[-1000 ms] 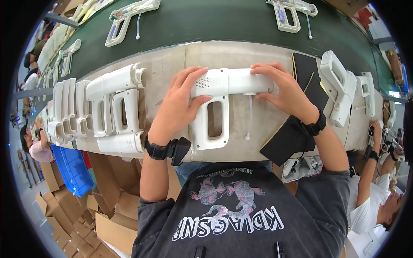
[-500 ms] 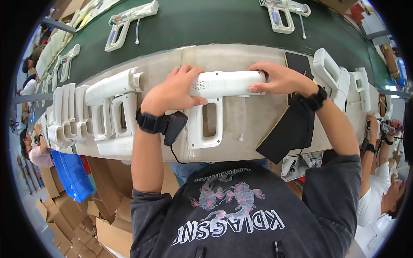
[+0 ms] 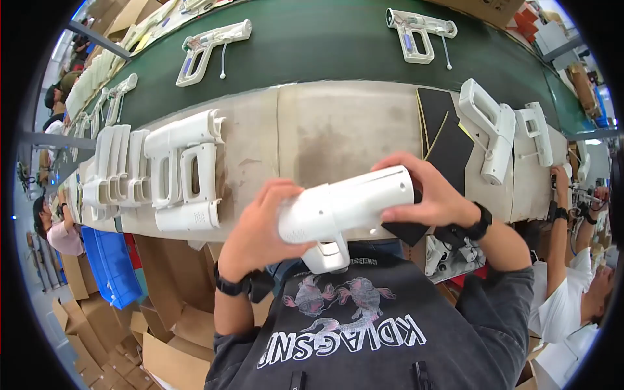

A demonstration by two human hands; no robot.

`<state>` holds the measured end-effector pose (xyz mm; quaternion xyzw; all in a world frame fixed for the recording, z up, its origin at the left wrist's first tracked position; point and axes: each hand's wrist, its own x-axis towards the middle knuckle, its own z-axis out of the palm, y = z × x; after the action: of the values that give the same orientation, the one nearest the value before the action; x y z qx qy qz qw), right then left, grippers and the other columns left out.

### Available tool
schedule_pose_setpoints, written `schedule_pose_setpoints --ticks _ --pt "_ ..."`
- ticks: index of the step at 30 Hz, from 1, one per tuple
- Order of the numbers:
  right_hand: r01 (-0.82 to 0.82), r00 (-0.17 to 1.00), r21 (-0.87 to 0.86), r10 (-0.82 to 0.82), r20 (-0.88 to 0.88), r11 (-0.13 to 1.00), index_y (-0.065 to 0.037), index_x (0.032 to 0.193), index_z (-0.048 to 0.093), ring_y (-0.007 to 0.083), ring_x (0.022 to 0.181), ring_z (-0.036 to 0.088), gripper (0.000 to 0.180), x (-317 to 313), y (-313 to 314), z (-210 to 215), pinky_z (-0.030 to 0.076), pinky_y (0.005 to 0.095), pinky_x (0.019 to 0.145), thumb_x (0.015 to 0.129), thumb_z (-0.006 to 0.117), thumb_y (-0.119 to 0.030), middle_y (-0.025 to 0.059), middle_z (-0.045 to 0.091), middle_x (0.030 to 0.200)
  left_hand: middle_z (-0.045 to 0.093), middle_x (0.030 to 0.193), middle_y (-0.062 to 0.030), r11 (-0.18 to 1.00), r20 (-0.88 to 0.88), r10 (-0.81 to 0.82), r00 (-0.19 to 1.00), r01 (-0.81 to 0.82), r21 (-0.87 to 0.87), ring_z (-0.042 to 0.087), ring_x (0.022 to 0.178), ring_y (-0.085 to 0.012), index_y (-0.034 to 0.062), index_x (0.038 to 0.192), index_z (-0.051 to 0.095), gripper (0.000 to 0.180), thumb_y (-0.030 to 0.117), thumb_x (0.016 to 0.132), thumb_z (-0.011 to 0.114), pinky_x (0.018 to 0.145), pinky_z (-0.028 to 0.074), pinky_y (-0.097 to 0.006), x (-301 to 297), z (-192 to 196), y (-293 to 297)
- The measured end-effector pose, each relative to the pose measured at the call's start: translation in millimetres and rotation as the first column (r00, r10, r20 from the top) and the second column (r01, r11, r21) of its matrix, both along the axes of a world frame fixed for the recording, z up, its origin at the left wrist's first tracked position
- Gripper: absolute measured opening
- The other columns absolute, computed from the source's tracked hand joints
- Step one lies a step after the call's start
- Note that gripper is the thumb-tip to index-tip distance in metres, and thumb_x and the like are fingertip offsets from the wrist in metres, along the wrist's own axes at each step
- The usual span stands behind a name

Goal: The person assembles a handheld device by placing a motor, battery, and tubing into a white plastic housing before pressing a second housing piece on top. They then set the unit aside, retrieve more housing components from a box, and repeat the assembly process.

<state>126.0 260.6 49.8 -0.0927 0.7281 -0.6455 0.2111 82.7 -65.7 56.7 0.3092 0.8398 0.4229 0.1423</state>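
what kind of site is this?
Most likely a factory assembly line. A green conveyor belt carries half-built units past the bench, a row of identical white plastic housings is stacked beside it, and both hands hold one white housing. Cardboard boxes sit below.

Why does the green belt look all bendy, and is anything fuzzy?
In the head view, the fisheye lens bends the green belt near the rim, with black corners around the picture; the left hand is slightly smeared, while the white gun-shaped casing stays fairly sharp under even light.
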Motion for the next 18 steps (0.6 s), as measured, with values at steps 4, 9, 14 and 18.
schedule_pose_setpoints --ticks 4,9,14,18 --pt "-0.034 0.984 -0.009 0.032 -0.175 0.999 -0.002 0.131 0.056 0.0171 0.111 0.062 0.068 27.4 -12.2 9.4 0.05 0.0318 0.093 0.074 0.092 -0.011 0.0079 0.063 0.119 0.068 0.118 -0.0171 0.978 -0.073 -0.129 0.989 0.115 -0.172 0.067 0.109 -0.036 0.0055 0.133 0.056 0.072 0.038 0.076 0.086 0.086 0.056 -0.044 32.8 26.5 8.7" --pt "-0.098 0.917 0.1 0.129 -0.377 0.99 -0.002 0.124 0.062 0.0235 0.097 0.068 0.064 32.7 -28.0 15.7 0.052 0.0332 0.081 0.071 0.094 -0.017 0.0116 0.067 0.11 0.072 0.102 -0.0148 0.978 -0.047 -0.202 0.978 0.199 -0.057 0.071 0.088 -0.0367 0.0037 0.128 0.06 0.066 0.041 0.079 0.085 0.077 0.057 -0.043 48.5 10.3 22.7" --pt "-0.036 0.926 0.131 0.083 -0.368 0.991 -0.002 0.122 0.064 0.0254 0.091 0.07 0.061 51.2 -23.9 20.3 0.053 0.0338 0.078 0.072 0.094 -0.019 0.0115 0.069 0.105 0.074 0.101 -0.0133 0.968 -0.117 -0.235 0.965 0.243 0.061 0.072 0.083 -0.0337 0.0039 0.125 0.064 0.063 0.039 0.078 0.086 0.071 0.058 -0.041 51.5 0.7 31.7" --pt "0.118 0.945 0.134 -0.07 -0.319 0.984 -0.003 0.122 0.063 0.0186 0.093 0.067 0.059 62.7 -2.4 28.8 0.053 0.032 0.08 0.074 0.092 -0.02 0.0091 0.068 0.108 0.072 0.116 -0.0168 0.97 -0.024 -0.233 0.972 0.234 0.062 0.072 0.097 -0.0328 0.0048 0.129 0.065 0.059 0.032 0.081 0.085 0.081 0.059 -0.038 40.9 6.0 55.0"
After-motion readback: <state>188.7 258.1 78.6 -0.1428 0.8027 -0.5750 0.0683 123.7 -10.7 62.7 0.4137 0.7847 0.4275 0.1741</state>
